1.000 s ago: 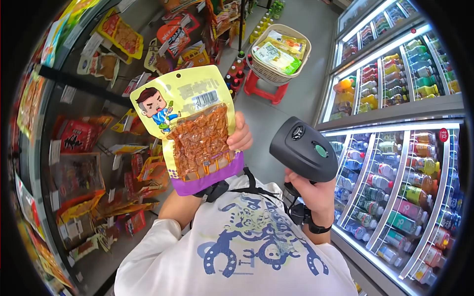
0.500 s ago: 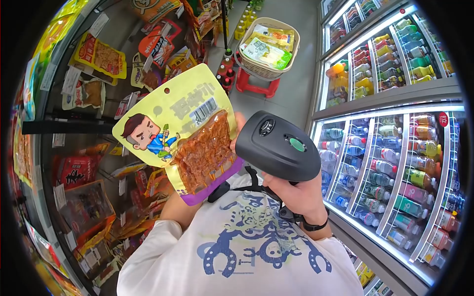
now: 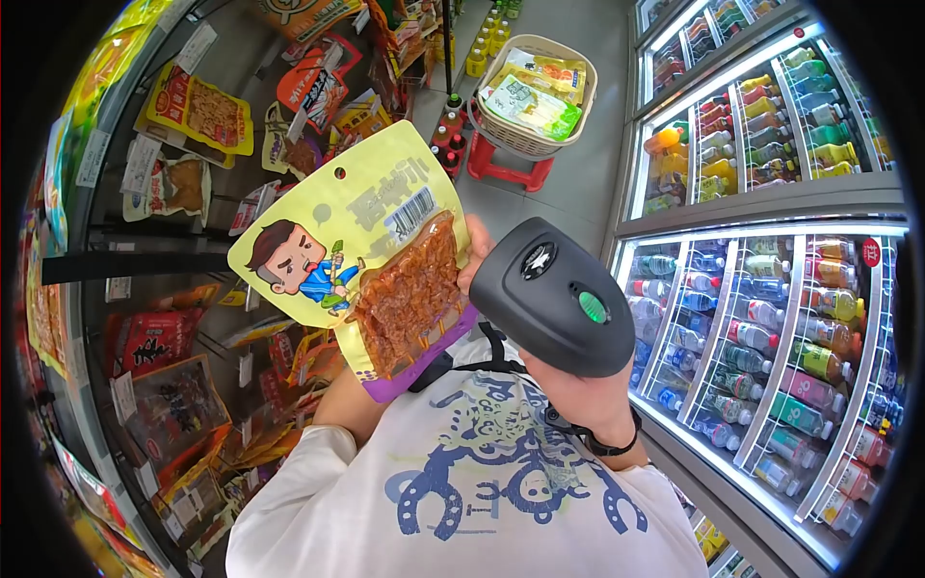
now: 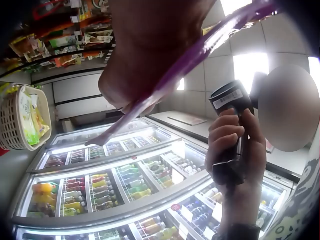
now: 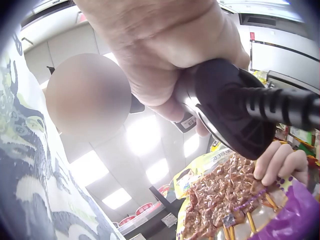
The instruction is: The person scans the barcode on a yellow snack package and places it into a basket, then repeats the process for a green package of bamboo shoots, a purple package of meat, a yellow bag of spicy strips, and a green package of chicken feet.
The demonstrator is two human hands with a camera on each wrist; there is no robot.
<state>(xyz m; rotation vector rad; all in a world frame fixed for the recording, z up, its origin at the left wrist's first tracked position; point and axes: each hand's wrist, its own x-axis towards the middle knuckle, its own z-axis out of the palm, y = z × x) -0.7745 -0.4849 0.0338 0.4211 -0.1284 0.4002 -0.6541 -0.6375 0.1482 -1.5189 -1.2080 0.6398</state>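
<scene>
A yellow and purple snack pack of brown meat skewers [image 3: 409,289] is tilted in front of the white shirt, cartoon figure and barcode [image 3: 414,214] facing up. My left hand [image 3: 475,252] grips its right edge; the right wrist view shows that hand's curled fingers [image 5: 282,162] over the edge of the pack. My right hand [image 3: 583,393] holds a black barcode scanner [image 3: 554,294] by its handle, fingers wrapped round it in the left wrist view. The scanner's head is close beside the pack's right edge, and its green button [image 3: 592,307] is bright.
Hanging snack packs [image 3: 202,111] fill the rack on the left. Lit drink fridges [image 3: 752,337] line the right. Ahead, a cream basket [image 3: 520,135] with packs in it sits on a red stool [image 3: 506,173], with bottles [image 3: 448,135] on the floor beside it.
Over the last second the scanner has moved left, close to the pack, and the pack has tilted. In the last half second both shifted slightly right, and the green button brightened.
</scene>
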